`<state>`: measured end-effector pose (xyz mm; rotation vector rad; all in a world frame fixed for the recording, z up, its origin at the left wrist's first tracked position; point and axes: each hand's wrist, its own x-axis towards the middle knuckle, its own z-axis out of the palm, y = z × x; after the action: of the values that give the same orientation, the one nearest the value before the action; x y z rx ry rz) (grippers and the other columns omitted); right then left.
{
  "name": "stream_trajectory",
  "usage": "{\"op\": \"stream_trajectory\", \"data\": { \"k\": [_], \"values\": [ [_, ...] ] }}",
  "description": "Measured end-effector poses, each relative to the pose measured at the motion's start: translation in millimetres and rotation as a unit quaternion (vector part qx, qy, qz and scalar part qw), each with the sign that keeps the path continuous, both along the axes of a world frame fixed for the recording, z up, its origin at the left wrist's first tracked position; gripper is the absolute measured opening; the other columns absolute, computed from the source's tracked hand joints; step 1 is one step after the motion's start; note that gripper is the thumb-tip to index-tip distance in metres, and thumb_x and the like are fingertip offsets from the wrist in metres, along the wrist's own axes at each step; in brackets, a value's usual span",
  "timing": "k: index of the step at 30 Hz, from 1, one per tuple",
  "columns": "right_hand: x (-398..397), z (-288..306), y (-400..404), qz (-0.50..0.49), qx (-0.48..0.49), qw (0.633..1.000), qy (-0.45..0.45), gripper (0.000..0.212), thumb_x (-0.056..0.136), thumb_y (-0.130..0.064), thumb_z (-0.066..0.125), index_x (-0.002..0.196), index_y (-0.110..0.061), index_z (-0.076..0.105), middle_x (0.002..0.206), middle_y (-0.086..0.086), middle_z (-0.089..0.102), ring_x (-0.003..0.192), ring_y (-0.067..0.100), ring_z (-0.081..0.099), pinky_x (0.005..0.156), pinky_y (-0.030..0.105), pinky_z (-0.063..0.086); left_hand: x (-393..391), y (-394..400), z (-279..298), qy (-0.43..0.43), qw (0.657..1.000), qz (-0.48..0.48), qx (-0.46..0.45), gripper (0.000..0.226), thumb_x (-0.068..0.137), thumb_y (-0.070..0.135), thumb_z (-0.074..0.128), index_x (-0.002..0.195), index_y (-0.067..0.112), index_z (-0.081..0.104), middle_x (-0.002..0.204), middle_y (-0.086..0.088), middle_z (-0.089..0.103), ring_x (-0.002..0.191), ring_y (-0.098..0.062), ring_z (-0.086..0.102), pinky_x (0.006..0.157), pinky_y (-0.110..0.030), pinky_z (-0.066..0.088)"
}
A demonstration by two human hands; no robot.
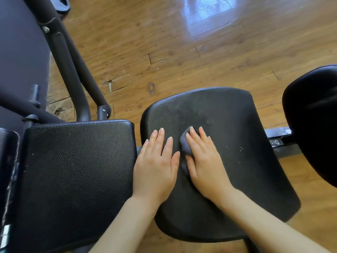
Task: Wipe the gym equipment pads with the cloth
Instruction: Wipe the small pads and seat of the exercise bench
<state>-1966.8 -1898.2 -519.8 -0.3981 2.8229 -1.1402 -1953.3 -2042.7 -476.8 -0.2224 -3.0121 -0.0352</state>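
A black leather seat pad (228,136) with a rounded far edge fills the centre right. A small grey cloth (185,145) lies on it, mostly hidden beneath my right hand (204,161), which presses it flat with straight fingers. My left hand (156,161) rests flat on the same pad's left edge, fingers straight, just beside the cloth. A second black rectangular pad (76,176) sits directly to the left, separated by a narrow gap.
A third rounded black pad (313,121) stands at the right edge on a metal bar (277,137). Dark padded frame tubes (71,70) and a large dark bench back (20,52) occupy the upper left. Worn wooden floor (182,42) stretches beyond.
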Motion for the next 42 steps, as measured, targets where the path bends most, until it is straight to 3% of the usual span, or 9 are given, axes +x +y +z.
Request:
{"op": "stream_trajectory", "data": {
  "k": [9,14,17,22,26,29,33,37,42],
  "values": [
    [-50.5,-7.2,-10.4,-0.007,0.015,1.000,0.004,0.059,0.090,-0.031,0.034,0.139,0.000,0.045,0.149,0.015,0.039,0.141,0.035,0.029,0.113,0.043,0.023,-1.6,2.5,0.1,-0.002,1.000,0.004,0.001,0.051,0.097,0.037,0.035,0.126,0.004,0.063,0.140,-0.022,0.050,0.132,-0.036,0.046,0.106,-0.050,0.037],
    [28.4,-5.5,25.2,0.012,0.002,1.000,-0.016,0.059,0.092,-0.033,0.036,0.146,-0.009,0.037,0.156,0.000,0.025,0.147,0.017,0.012,0.118,0.024,0.004,1.7,8.6,-0.8,-0.007,1.000,0.006,-0.012,0.052,0.096,0.038,0.036,0.128,0.008,0.061,0.143,-0.022,0.046,0.134,-0.037,0.043,0.110,-0.048,0.033],
    [46.0,-5.1,39.6,0.040,-0.003,0.999,-0.030,0.059,0.093,-0.037,0.036,0.148,-0.016,0.034,0.157,-0.007,0.021,0.147,0.012,0.011,0.119,0.026,0.007,2.9,26.0,0.5,-0.018,0.997,-0.061,0.036,0.048,0.097,0.036,0.036,0.134,0.011,0.056,0.149,-0.019,0.040,0.140,-0.034,0.036,0.114,-0.043,0.026],
    [40.4,5.3,60.0,0.009,-0.180,0.977,-0.116,0.066,0.089,-0.024,0.042,0.151,-0.025,0.019,0.159,-0.012,0.015,0.146,0.004,0.011,0.120,0.027,0.011,7.1,57.3,-9.6,-0.116,0.976,-0.144,0.111,0.048,0.098,0.033,0.036,0.142,0.017,0.048,0.140,-0.015,0.053,0.131,-0.030,0.049,0.103,-0.046,0.045],
    [70.8,-24.3,100.5,-0.117,-0.019,0.988,-0.101,0.062,0.088,-0.037,0.028,0.149,-0.023,0.025,0.160,-0.010,0.004,0.147,0.006,-0.003,0.120,0.033,0.000,22.3,72.5,-19.0,-0.079,0.985,-0.153,0.008,0.047,0.092,0.041,0.047,0.117,0.006,0.065,0.134,-0.022,0.056,0.127,-0.035,0.052,0.105,-0.045,0.042],
    [72.9,-40.7,119.5,-0.188,0.049,0.971,-0.139,0.064,0.091,-0.045,0.019,0.151,-0.022,0.023,0.160,-0.003,0.005,0.147,0.012,-0.006,0.118,0.038,-0.001,18.5,77.5,-31.6,-0.064,0.980,-0.189,-0.021,0.031,0.090,0.029,0.054,0.106,0.004,0.060,0.133,-0.025,0.055,0.126,-0.037,0.052,0.103,-0.042,0.045],
    [55.3,-44.9,126.1,-0.228,0.051,0.956,-0.176,0.060,0.095,-0.042,0.022,0.152,-0.022,0.021,0.161,0.002,0.005,0.148,0.017,-0.002,0.117,0.039,0.002,-23.5,96.0,-54.1,-0.052,0.968,-0.238,-0.058,0.045,0.093,0.020,0.048,0.134,0.004,0.049,0.138,-0.023,0.051,0.131,-0.039,0.046,0.107,-0.043,0.039],
    [42.3,-52.6,128.9,-0.237,0.075,0.952,-0.179,0.053,0.101,-0.030,0.032,0.152,-0.020,0.019,0.161,0.005,0.009,0.148,0.020,0.003,0.118,0.042,0.007,-63.2,134.4,-59.4,-0.078,0.975,-0.198,-0.056,0.047,0.086,0.014,0.033,0.118,0.001,0.065,0.130,-0.021,0.059,0.123,-0.038,0.055,0.099,-0.043,0.046],
    [44.7,-59.0,144.3,-0.237,0.072,0.950,-0.192,0.052,0.100,-0.030,0.023,0.152,-0.023,0.020,0.160,0.004,0.015,0.148,0.019,0.008,0.118,0.042,0.008,-20.4,111.0,-41.0,-0.136,0.937,-0.323,0.015,0.040,0.092,0.031,0.044,0.114,0.009,0.069,0.134,-0.010,0.059,0.128,-0.027,0.052,0.108,-0.036,0.038]
  ]
}}
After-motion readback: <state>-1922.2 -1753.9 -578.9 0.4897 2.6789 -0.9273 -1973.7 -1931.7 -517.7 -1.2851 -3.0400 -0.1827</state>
